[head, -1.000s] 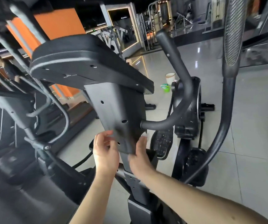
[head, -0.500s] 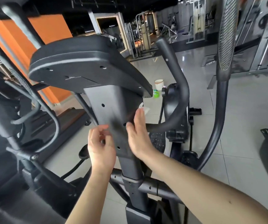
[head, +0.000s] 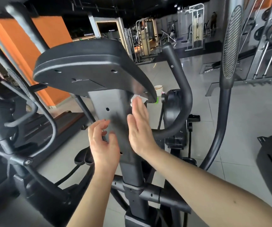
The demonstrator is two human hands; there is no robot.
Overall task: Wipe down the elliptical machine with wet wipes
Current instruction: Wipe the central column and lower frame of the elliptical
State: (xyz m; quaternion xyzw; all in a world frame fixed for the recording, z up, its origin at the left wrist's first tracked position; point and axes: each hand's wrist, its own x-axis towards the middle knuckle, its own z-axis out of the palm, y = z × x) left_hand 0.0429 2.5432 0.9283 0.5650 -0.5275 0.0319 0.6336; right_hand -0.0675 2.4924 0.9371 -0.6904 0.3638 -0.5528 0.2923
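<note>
The elliptical machine's upright column, a flat-faced post of matte black plastic that narrows downward, is seen at the centre of the frame. It is topped by the broad, rounded underside of the console, finished in the same dull, finely grained black.

A white, crumpled wet wipe is pressed against the column's upper right edge, just under the console's lower corner. It is covered by the fingertips of the right hand, whose fingers are held straight and together, flat along the column's right side, with nothing enclosed.

The left hand is laid against the column's left edge with its fingers loosely bent and spread and its thumb on the front face. Whether the edge is actually gripped cannot be told.

A smooth, thick black handlebar curves out to the right of centre. Further right, a slim bent tube is capped by a ribbed oval grip.

On the glossy pale tiled floor beyond the console, a cream cup is seen. An orange wall panel fills the upper left.

Counted: two hands, one wipe, one column with two round holes visible on its face, one curved handlebar, one cup.
</note>
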